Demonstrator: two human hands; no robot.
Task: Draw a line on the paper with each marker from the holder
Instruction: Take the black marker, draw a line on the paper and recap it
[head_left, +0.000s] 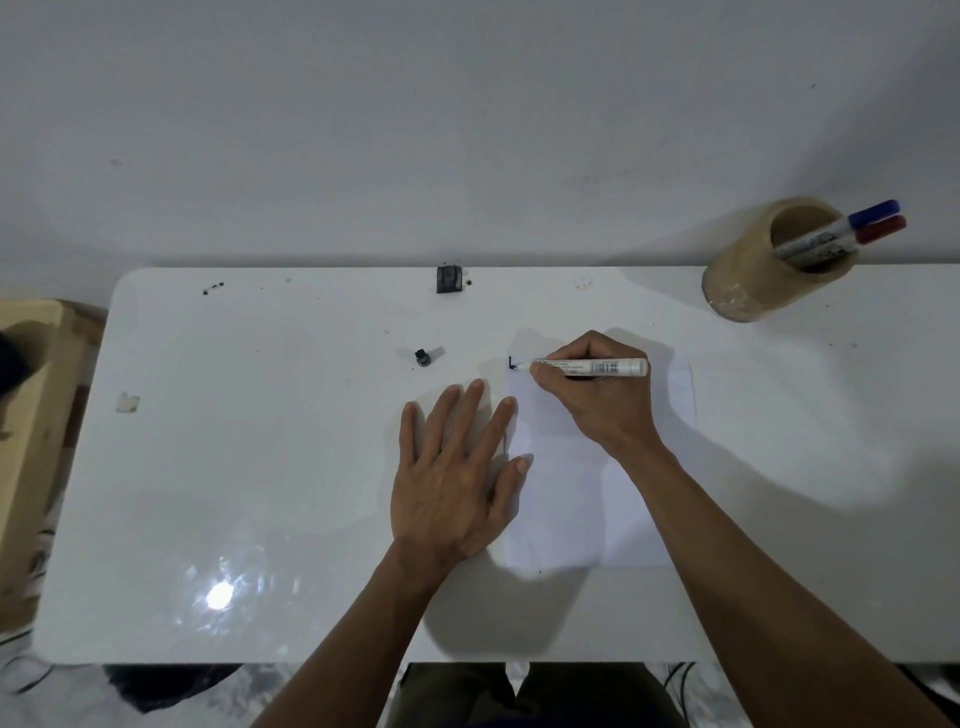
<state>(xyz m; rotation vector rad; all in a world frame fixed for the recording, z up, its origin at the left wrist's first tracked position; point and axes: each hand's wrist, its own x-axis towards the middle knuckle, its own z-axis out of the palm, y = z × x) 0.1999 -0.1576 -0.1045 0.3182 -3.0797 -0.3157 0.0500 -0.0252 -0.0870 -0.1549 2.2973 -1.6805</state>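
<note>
A white sheet of paper (582, 499) lies on the white table (260, 467). My right hand (592, 400) grips a white-barrelled marker (597, 367), its tip touching the paper's top left corner beside a short black mark (512, 362). My left hand (457, 473) lies flat and open, fingers spread, with thumb and forefinger on the paper's left edge. The marker's black cap (423, 357) lies on the table left of the paper. A tan cylindrical holder (753, 280) at the back right holds a blue-capped marker (872, 213) and a red-capped marker (880, 229).
A small dark clip-like object (449, 279) sits at the table's back edge. A scrap of tape (127, 402) is stuck at the left. A wooden piece of furniture (31, 415) stands beside the table's left end. The white wall rises just behind.
</note>
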